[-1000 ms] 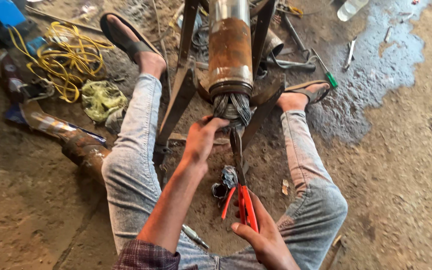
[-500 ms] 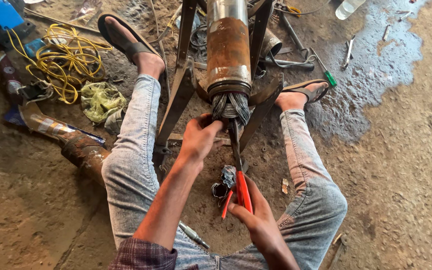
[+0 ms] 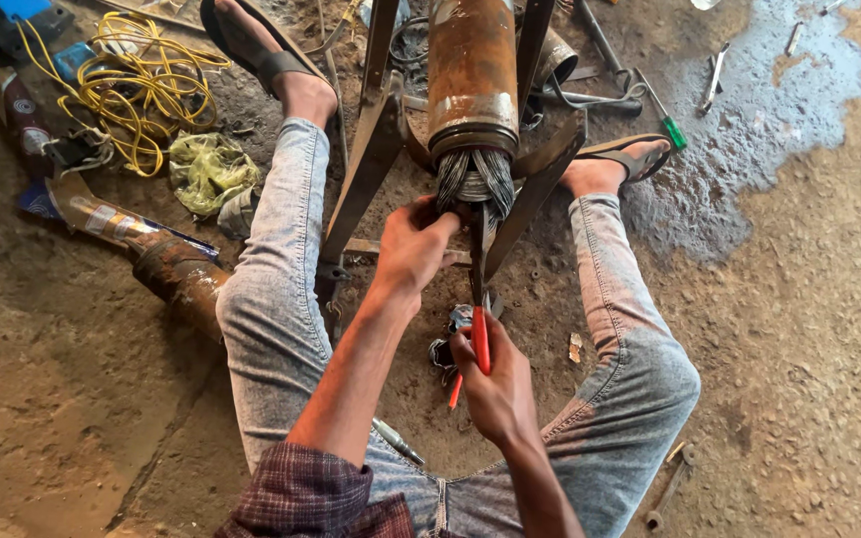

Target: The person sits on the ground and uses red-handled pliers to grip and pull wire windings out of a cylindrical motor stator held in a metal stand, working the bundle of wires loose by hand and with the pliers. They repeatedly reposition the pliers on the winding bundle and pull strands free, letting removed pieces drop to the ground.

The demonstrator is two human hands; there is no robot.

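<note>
On the dirt floor [image 3: 799, 329], the left hand [image 3: 413, 247] pinches the wire bundle [image 3: 472, 179] just above it; the right hand [image 3: 490, 384] grips red-handled pliers [image 3: 478, 299] pointing up towards it.

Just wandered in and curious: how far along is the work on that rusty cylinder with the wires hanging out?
Done: the rusty cylinder sits propped in its metal stand. In hand: the left hand grips the wire bundle at its open end, while the right hand works red-handled pliers up into it. Left: most of the bundle remains inside, so it looks mid-job.
</note>
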